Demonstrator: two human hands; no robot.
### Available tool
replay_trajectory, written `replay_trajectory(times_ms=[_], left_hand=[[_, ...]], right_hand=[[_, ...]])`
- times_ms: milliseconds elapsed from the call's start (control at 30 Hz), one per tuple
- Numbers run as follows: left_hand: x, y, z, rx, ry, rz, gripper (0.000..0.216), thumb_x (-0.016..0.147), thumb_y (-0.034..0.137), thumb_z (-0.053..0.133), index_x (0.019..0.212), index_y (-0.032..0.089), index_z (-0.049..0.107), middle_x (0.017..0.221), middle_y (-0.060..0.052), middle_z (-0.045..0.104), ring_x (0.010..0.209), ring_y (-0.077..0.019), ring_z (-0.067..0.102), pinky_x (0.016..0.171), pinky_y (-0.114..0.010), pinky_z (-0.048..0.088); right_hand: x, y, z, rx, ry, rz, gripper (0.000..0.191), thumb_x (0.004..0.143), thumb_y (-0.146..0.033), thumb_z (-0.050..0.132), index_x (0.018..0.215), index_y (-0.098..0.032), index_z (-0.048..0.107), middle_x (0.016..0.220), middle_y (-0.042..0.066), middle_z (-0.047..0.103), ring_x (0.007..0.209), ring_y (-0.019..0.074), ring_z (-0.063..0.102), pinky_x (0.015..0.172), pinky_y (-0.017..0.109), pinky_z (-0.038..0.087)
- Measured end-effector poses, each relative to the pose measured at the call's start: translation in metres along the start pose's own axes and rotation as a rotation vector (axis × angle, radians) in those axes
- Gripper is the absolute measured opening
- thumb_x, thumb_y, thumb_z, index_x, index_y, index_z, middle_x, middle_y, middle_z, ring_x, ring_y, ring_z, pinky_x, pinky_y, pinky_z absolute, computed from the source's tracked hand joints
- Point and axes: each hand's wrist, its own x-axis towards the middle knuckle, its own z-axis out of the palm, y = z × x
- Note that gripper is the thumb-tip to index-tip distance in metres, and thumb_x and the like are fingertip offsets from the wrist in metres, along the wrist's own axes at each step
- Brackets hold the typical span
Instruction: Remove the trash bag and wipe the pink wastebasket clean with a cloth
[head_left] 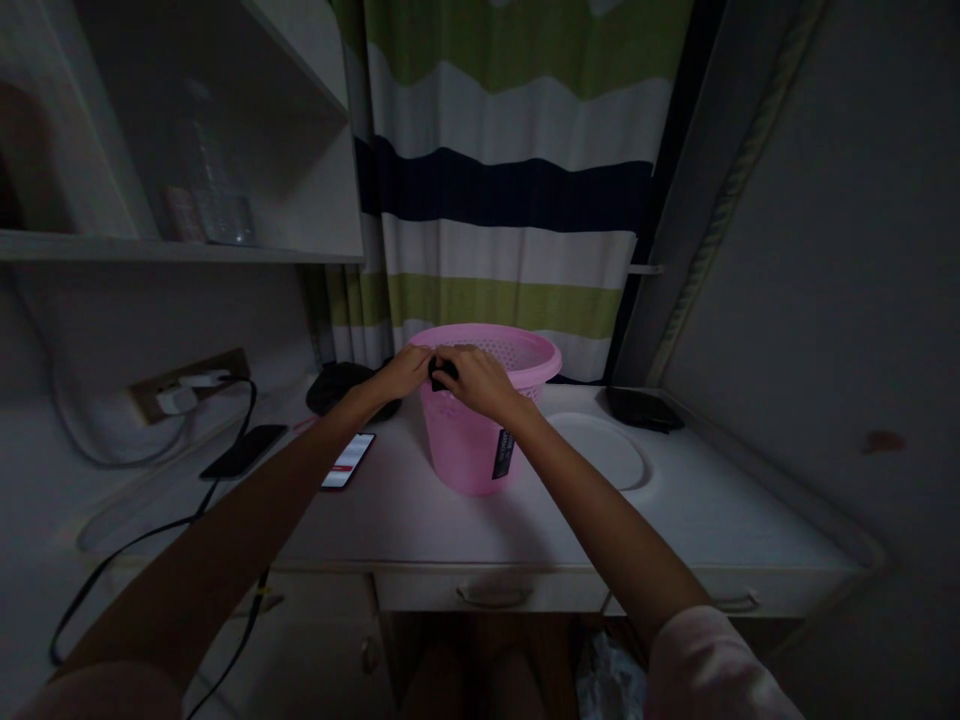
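Observation:
A pink plastic basket (pixel 469 450) with a perforated upper wall stands upright on the white desk, a dark label on its front. At the left front of its rim, my right hand (pixel 480 378) has its fingers closed around a small black object (pixel 443 374) whose kind I cannot make out. My left hand (pixel 405 370) meets it from the left, fingers drawn together against the black object and the rim. Some of its fingertips are hidden. The inside of the basket shows only at the far wall.
A white round lid or tray (pixel 600 450) lies right of the basket. A lit phone (pixel 350 460), a dark phone (pixel 244 452) with cables and a black pouch (pixel 337 385) are on the left. A dark flat item (pixel 643 408) rests back right. Behind hangs a striped curtain (pixel 510 190).

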Motion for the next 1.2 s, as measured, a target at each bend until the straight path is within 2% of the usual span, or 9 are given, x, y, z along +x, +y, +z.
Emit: replay_trajectory(times_ms=[167, 367, 567, 767, 1000, 1100, 1200], left_hand=[[0.0, 0.005, 0.0, 0.02, 0.037, 0.002, 0.037, 0.082, 0.03, 0.023, 0.064, 0.015, 0.052, 0.064, -0.003, 0.057, 0.065, -0.0137, 0.051, 0.069, -0.028, 0.041], [0.001, 0.01, 0.001, 0.016, 0.07, -0.046, 0.042, 0.084, 0.036, 0.023, 0.054, 0.016, 0.044, 0.054, 0.0, 0.048, 0.056, -0.0119, 0.045, 0.059, -0.026, 0.037], [0.001, 0.01, 0.002, 0.034, 0.081, -0.044, 0.041, 0.084, 0.034, 0.021, 0.052, 0.017, 0.041, 0.054, -0.001, 0.048, 0.055, -0.0124, 0.045, 0.06, -0.028, 0.036], [0.002, 0.011, 0.001, 0.1, 0.052, -0.047, 0.037, 0.083, 0.033, 0.021, 0.057, 0.017, 0.043, 0.057, -0.002, 0.049, 0.059, -0.0136, 0.046, 0.062, -0.028, 0.037], [0.002, 0.003, 0.002, 0.097, 0.03, -0.015, 0.033, 0.082, 0.029, 0.025, 0.062, 0.017, 0.048, 0.061, -0.002, 0.053, 0.064, -0.0142, 0.049, 0.068, -0.028, 0.039], [0.001, 0.003, 0.001, 0.066, 0.022, -0.006, 0.035, 0.083, 0.029, 0.024, 0.063, 0.016, 0.049, 0.061, -0.003, 0.054, 0.063, -0.0138, 0.05, 0.068, -0.028, 0.04], [0.002, 0.006, 0.001, 0.059, 0.037, -0.021, 0.038, 0.084, 0.032, 0.023, 0.059, 0.016, 0.047, 0.058, -0.001, 0.052, 0.06, -0.0129, 0.048, 0.064, -0.027, 0.039]], right_hand=[[-0.006, 0.01, -0.003, 0.056, 0.023, -0.063, 0.019, 0.081, -0.025, 0.051, 0.098, -0.018, 0.055, 0.09, 0.007, 0.06, 0.087, 0.0177, 0.052, 0.077, 0.029, 0.036], [-0.027, 0.046, -0.024, 0.282, -0.002, -0.17, 0.011, 0.08, -0.026, 0.052, 0.084, -0.017, 0.056, 0.084, 0.004, 0.06, 0.082, 0.0147, 0.053, 0.076, 0.027, 0.037], [-0.039, 0.068, -0.038, 0.408, -0.024, -0.124, 0.009, 0.078, -0.025, 0.055, 0.078, -0.016, 0.056, 0.081, 0.003, 0.06, 0.08, 0.0141, 0.053, 0.074, 0.027, 0.038], [-0.027, 0.05, -0.032, 0.351, -0.046, -0.123, 0.009, 0.079, -0.024, 0.053, 0.078, -0.016, 0.056, 0.078, 0.001, 0.06, 0.075, 0.0127, 0.054, 0.069, 0.024, 0.037], [-0.006, 0.015, -0.006, 0.083, 0.034, -0.051, 0.016, 0.08, -0.024, 0.053, 0.092, -0.016, 0.058, 0.087, 0.007, 0.062, 0.082, 0.0171, 0.054, 0.074, 0.028, 0.036], [-0.006, 0.01, -0.001, 0.044, 0.054, -0.05, 0.018, 0.081, -0.026, 0.051, 0.096, -0.017, 0.057, 0.09, 0.009, 0.062, 0.086, 0.0183, 0.053, 0.077, 0.03, 0.036], [-0.012, 0.015, -0.006, 0.096, 0.031, -0.067, 0.016, 0.082, -0.027, 0.05, 0.092, -0.017, 0.058, 0.087, 0.007, 0.062, 0.085, 0.0171, 0.053, 0.077, 0.029, 0.037]])
